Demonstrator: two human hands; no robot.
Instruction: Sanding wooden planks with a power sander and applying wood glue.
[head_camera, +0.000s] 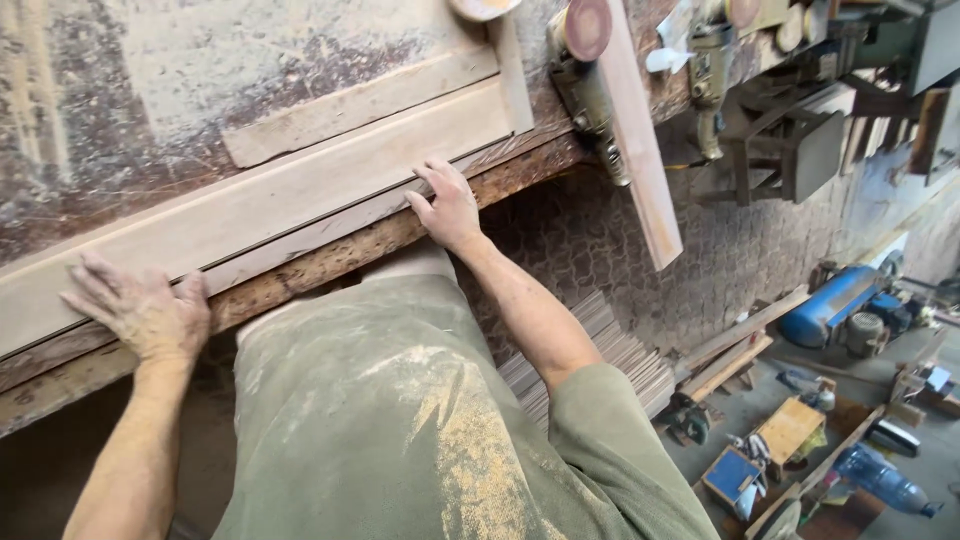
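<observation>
A dust-caked wooden workbench (150, 90) fills the upper left of a carpentry workshop, its worn edge rough and splintered. Below it, a wall panel (620, 240) shows a scale-like pattern. Two angle grinders (585, 95) rest on the bench beside a pale plank (640, 150) that juts over the edge. On the grey concrete floor (900, 420) lie a blue air compressor (830, 305), loose timber offcuts (735, 360), a small blue box (732, 475) and a large water bottle (880, 480). Daylight falls evenly across the clutter.
</observation>
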